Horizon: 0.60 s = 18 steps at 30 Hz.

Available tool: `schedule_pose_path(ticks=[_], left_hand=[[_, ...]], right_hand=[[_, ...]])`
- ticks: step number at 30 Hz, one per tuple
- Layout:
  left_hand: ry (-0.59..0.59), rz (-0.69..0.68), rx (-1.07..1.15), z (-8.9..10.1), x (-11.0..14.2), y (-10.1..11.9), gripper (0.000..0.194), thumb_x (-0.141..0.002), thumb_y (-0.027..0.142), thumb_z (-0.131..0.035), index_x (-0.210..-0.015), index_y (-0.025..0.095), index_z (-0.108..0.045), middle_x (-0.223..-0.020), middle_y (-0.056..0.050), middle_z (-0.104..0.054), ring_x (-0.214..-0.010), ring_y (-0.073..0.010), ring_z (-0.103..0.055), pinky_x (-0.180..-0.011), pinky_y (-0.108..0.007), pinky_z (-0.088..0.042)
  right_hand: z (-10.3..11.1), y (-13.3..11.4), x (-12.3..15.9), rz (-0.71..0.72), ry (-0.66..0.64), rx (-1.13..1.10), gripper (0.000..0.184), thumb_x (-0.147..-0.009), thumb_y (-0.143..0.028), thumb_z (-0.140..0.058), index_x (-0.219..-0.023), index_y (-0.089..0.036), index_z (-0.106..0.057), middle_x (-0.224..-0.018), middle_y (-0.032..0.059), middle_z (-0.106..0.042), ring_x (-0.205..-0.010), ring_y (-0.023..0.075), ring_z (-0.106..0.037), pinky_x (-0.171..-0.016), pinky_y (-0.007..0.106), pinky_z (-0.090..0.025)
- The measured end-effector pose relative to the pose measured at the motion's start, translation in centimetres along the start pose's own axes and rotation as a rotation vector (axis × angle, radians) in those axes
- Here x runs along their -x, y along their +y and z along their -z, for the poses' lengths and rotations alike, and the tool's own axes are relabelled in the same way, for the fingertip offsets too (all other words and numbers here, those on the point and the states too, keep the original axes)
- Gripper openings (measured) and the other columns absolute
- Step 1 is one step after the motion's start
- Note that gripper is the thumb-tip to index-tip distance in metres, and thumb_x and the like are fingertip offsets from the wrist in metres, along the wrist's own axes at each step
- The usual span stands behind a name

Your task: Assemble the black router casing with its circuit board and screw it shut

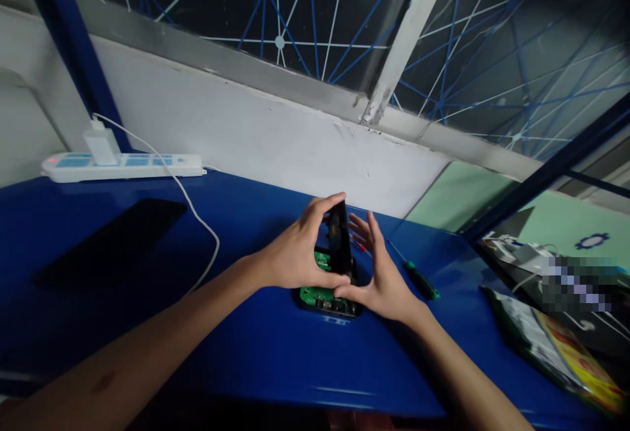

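Observation:
My left hand (290, 257) grips a black plastic cover (338, 237) between its thumb and fingers, holding it tilted up on edge. Below the cover, a green circuit board (311, 295) sits in a dark housing on the blue table (275, 359). My right hand (388, 280) is at the cover's right side with fingers spread; its thumb reaches the cover's lower end, and whether it touches is unclear. Just beyond the right hand lies a screwdriver (420, 280) with a green and black handle. A small red item (361, 246) shows partly behind the right fingers.
A white power strip (132, 170) with a plugged-in charger (102, 143) stands at the back left. Its white cable (191, 201) runs across the table toward my left forearm. A flat black object (115, 241) lies left. A shiny packet (546, 336) and cables are at right.

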<state>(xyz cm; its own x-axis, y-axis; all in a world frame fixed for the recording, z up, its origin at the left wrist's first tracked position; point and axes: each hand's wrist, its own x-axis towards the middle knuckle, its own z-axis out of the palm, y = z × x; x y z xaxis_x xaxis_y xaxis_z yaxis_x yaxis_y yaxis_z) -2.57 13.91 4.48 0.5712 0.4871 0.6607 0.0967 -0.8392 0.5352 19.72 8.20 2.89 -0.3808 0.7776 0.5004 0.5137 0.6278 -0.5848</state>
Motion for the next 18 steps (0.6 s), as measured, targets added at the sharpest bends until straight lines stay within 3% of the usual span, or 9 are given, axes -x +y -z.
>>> schedule_pose_path(ticks=[6, 18], left_hand=[[-0.03, 0.117, 0.224, 0.06, 0.06, -0.01, 0.13, -0.06, 0.05, -0.092, -0.156, 0.03, -0.007, -0.153, -0.02, -0.032, -0.14, -0.0453, -0.039, -0.112, -0.065, -0.039], [-0.089, 0.097, 0.241, -0.56, 0.35, -0.59, 0.126, -0.059, 0.044, -0.094, -0.15, 0.032, -0.006, -0.154, -0.021, -0.031, -0.143, -0.0435, -0.036, -0.115, -0.064, -0.035]], right_hand=[[-0.98, 0.12, 0.01, -0.024, -0.064, -0.193, 0.13, -0.068, -0.051, -0.087, -0.16, -0.037, 0.004, -0.167, 0.0142, -0.022, -0.152, 0.0365, -0.029, -0.119, 0.063, -0.032], [-0.47, -0.09, 0.16, -0.083, -0.036, -0.212, 0.127, -0.07, -0.049, -0.085, -0.161, -0.034, 0.002, -0.164, 0.0155, -0.027, -0.15, 0.0357, -0.033, -0.119, 0.061, -0.033]])
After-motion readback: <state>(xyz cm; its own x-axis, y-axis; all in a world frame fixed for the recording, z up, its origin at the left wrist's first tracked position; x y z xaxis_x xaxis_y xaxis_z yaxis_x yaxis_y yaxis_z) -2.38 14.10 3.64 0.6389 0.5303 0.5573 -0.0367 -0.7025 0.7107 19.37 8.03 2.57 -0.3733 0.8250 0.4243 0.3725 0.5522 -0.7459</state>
